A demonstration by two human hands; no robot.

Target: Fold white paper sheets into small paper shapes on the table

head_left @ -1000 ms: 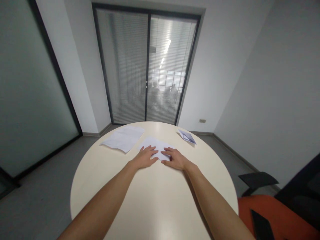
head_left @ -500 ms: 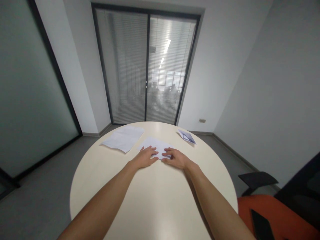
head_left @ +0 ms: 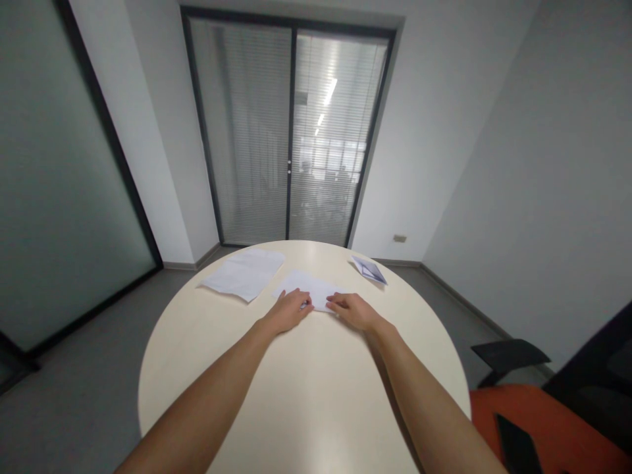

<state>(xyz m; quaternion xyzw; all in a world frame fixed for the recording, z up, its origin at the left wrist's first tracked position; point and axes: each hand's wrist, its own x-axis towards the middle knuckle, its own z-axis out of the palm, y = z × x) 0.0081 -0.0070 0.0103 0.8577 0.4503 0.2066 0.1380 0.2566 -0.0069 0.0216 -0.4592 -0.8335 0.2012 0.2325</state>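
White sheet (head_left: 310,288) just beyond both hands — left hand (head_left: 288,312) and right hand (head_left: 354,311) — fingertips pinching its near edge.

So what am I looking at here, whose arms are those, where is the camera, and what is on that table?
The camera sits on a person's head and looks forward and down, so the two bare arms reaching in from the bottom are that person's own. No machine is involved. The left hand and right hand both rest on the near edge of a white sheet lying on a round cream table. The fingers press or pinch the paper; how exactly is too small to tell. To the left of it lies a paper stack, and at the far right a small folded paper. Behind are glass doors with blinds; an orange chair is at the lower right.
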